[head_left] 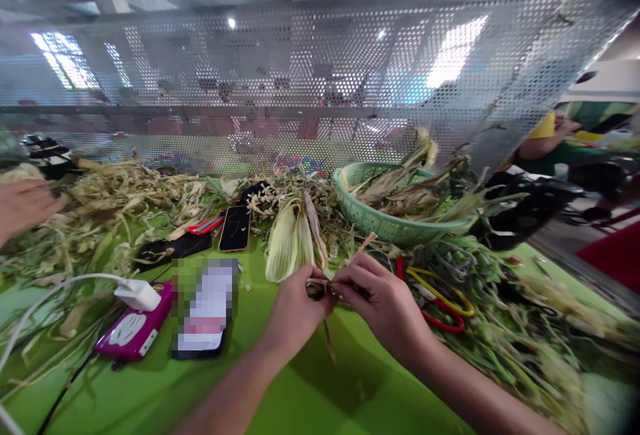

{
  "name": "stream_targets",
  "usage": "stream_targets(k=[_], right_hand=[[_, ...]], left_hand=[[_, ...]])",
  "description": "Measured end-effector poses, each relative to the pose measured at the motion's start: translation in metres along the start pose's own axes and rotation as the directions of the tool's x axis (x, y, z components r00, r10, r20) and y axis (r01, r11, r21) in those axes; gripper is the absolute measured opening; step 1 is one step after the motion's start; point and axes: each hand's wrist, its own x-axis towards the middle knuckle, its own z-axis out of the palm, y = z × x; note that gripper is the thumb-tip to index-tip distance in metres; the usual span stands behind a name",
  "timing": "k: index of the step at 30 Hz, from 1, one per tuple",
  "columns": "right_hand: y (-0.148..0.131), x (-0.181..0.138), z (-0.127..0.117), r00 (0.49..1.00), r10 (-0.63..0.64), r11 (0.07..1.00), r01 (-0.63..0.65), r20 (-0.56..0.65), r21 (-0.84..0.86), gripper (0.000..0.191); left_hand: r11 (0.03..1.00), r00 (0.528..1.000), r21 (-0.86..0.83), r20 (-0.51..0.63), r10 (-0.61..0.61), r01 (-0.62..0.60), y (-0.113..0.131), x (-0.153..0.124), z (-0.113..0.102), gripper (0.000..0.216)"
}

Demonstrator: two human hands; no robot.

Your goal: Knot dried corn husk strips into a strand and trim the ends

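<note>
Over the green table, my left hand [300,308] and my right hand [383,302] meet at the middle of the view. Both are closed on a narrow strip of dried corn husk [327,340], its loose end dangling below the fingers and a tip poking up above my right hand. What lies between the fingertips is partly hidden. Just beyond my left hand rests a pale green corn husk [289,242]. Scissors with red and yellow handles [453,305] lie to the right of my right hand, partly under husk scraps.
A green plastic basket [400,225] of dry husks stands behind. At left are a purple power strip [135,328], a white charger [143,294], a phone [235,228], a blurred-out phone [207,308] and a red cutter [206,224]. Another person's hand [30,205] reaches in. Perforated metal screen [300,75] behind.
</note>
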Motion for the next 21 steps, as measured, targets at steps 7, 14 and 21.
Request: stream_targets(k=[7,14,21], right_hand=[[-0.0015,-0.0012,0.0044,0.988,-0.142,0.99,0.141,-0.054,-0.013,0.022],[-0.0034,-0.0043,0.0027,0.938,-0.343,0.932,0.334,-0.044,-0.143,0.027],[-0.0001,-0.002,-0.0012,0.921,-0.38,0.912,0.357,-0.084,-0.203,0.028]], left_hand=[[0.988,0.998,-0.145,0.035,-0.053,0.058,0.0007,0.0028,-0.0008,0.017],[0.949,0.993,-0.311,0.114,-0.026,0.06,-0.0016,0.004,-0.0008,0.019],[0.873,0.968,-0.451,0.236,-0.083,0.185,0.0072,0.0007,-0.0066,0.024]])
